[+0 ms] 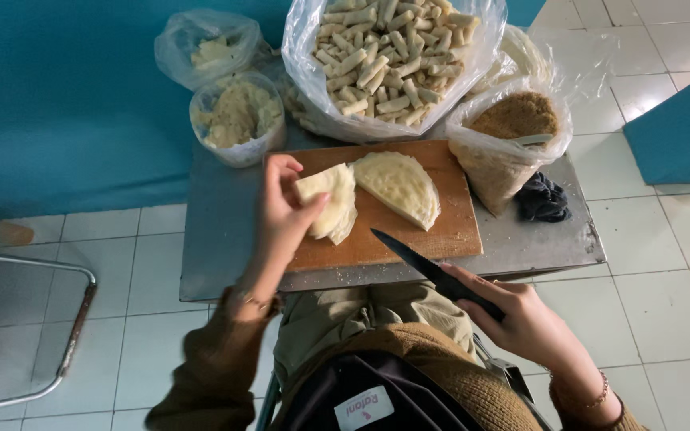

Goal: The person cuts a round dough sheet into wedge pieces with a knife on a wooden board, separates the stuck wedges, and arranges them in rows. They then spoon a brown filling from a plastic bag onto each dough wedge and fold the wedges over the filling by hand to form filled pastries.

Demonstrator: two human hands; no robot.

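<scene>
Risk: black-handled serrated knife [425,267] gripped in right hand [521,319] pointed at wooden cutting board [441,223] | left hand [281,211] pinched pale folded wrapper stack [331,199] on board's left half | fingers could have met blade; wrappers could have slipped.

A pale, folded stack of thin wrappers [329,201] is lifted at the left end of the wooden cutting board [409,231], pinched at its edge. A black serrated knife [429,270] angles over the board's near edge, blade pointing toward the stack.
</scene>
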